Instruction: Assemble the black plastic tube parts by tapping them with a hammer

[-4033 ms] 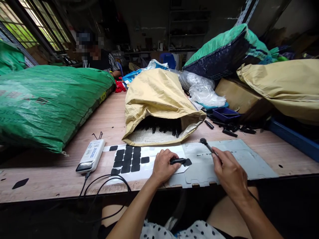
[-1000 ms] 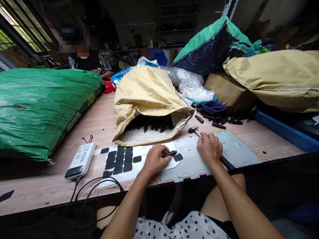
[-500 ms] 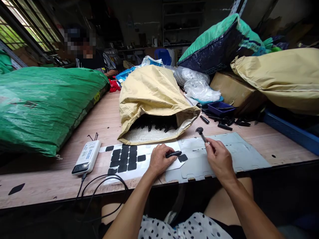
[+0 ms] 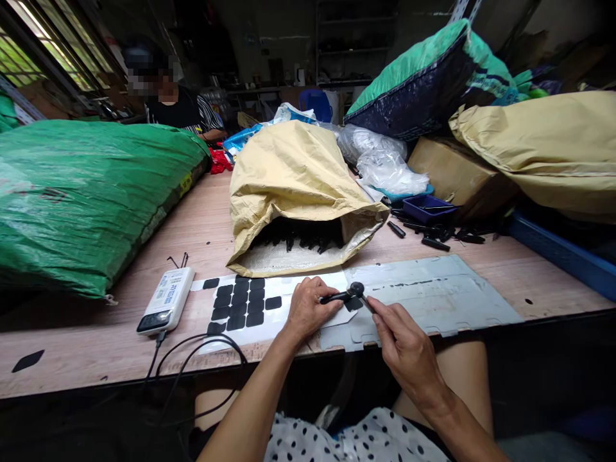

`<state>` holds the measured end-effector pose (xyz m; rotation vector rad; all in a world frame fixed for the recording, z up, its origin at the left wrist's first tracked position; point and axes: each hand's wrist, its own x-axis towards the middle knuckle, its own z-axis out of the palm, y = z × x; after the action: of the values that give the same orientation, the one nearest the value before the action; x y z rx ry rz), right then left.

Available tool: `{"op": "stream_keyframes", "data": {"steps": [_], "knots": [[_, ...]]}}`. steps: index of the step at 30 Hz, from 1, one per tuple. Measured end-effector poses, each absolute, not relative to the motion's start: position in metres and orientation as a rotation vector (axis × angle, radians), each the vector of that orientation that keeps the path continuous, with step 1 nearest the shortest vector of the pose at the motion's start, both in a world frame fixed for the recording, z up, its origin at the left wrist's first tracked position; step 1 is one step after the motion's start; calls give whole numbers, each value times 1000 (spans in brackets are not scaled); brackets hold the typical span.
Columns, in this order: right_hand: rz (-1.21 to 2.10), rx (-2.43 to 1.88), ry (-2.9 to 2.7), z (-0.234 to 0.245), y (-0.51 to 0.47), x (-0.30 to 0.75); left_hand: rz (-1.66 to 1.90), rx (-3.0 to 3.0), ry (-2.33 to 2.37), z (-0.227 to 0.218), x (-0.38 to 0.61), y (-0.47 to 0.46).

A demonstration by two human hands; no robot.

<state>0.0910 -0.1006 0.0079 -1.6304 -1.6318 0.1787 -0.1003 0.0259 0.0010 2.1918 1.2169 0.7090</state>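
My left hand [image 4: 308, 307] is closed around a slim black plastic handle [image 4: 335, 297], resting low over the white sheet. My right hand [image 4: 408, 341] pinches the metal shaft of a tool with a round black head [image 4: 356, 289]. That head is at the right end of the handle; whether they touch or are joined I cannot tell. Just below lies a black rounded-square pad [image 4: 354, 304], partly covered by the tool. Several more black pads [image 4: 239, 298] lie in rows on the white sheet [image 4: 282, 321] left of my left hand.
A beige sack [image 4: 293, 167] with black parts inside opens toward me. A white power bank [image 4: 166, 301] with a cable lies left. A green sack [image 4: 91, 199] bulges beyond it. Loose black handles [image 4: 436, 244] and a blue tray [image 4: 558, 250] are at right. Another person sits behind.
My right hand has moved left and slightly down, bringing the round black head to the end of the handle. My left hand has stayed in place with the handle.
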Motion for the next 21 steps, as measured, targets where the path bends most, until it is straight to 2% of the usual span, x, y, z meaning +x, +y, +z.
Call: {"op": "stream_keyframes", "data": {"steps": [13, 18, 21], "knots": [[190, -1675, -1745, 16, -98, 74, 679, 2210, 1225, 4, -99, 25], [-17, -1765, -1575, 25, -83, 103, 710, 2199, 1244, 3, -99, 24], [-202, -1996, -1506, 22, -66, 132, 735, 2178, 1245, 4, -99, 23]]}}
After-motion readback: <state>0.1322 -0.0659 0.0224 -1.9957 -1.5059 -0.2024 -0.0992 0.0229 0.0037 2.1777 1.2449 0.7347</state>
